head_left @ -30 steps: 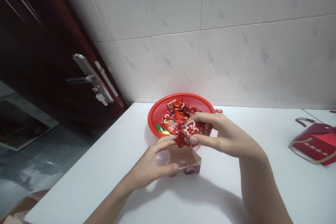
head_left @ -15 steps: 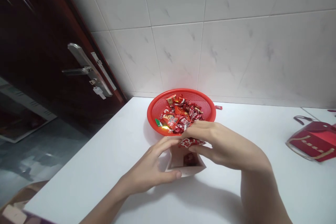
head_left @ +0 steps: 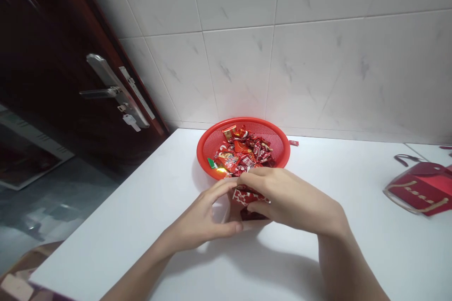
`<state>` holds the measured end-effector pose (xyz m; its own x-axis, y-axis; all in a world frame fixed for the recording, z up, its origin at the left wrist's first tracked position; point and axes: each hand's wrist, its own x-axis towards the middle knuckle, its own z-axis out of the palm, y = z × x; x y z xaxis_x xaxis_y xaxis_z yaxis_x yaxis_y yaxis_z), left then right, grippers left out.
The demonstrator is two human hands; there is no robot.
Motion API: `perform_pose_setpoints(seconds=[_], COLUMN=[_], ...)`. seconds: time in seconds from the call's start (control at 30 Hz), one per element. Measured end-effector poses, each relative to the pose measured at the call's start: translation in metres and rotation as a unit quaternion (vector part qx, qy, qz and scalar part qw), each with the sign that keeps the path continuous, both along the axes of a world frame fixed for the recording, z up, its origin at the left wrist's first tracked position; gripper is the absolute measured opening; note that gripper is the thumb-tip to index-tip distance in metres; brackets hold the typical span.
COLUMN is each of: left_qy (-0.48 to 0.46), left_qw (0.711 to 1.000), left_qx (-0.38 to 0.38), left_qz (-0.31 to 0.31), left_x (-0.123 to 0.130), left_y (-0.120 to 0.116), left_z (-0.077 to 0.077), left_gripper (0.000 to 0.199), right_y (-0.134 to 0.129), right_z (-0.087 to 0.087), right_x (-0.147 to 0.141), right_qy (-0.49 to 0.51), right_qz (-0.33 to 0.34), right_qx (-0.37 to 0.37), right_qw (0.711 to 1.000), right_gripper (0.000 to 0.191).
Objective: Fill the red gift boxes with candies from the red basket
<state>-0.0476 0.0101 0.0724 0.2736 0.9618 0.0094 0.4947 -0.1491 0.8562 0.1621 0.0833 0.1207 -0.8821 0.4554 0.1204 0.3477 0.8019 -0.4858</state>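
Packet (head_left: 247, 196) lowered to box (head_left: 236, 210), right hand (head_left: 287, 195) arched, left hand (head_left: 197, 223) clasping box

a wall (head_left: 233, 0) of pale, grey-veined tiles is filling the upper middle and right of the frame, thin joints (head_left: 238, 28) running between the tiles. at the upper left a dark reddish-brown door (head_left: 45, 47) is slanting across, its silver handle (head_left: 99, 93) jutting out and keys (head_left: 131, 122) hanging beneath. a white bench (head_left: 141, 188) is spreading over the lower middle and right, meeting the wall. grey floor (head_left: 79, 188) is showing at the lower left, catching shiny patches of light.
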Motion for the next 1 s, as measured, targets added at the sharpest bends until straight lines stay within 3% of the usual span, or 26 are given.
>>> perform_pose_setpoints(seconds=[0.47,0.7,1.0], left_qy=[0.003,-0.008,-0.02], left_qw=[1.0,1.0,1.0], left_qx=[-0.003,-0.014,-0.007], left_qz=[0.013,0.013,0.009], left_x=[0.0001,0.0005,-0.0026], left_y=[0.0014,0.0031,0.0064], left_z=[-0.0034,-0.0028,-0.0068], left_gripper=[0.073,0.071,0.066], right_y=[0.003,0.0016,0.0021], right_z=[-0.0057,-0.003,-0.0005], right_x=[-0.0007,-0.0075,-0.0003], right_qy=[0.016,0.018,0.0], right_qz=[0.019,-0.007,-0.016], right_qx=[0.022,0.08,0.056], right_qw=[0.999,0.997,0.998], right_gripper=[0.014,0.019,0.019])
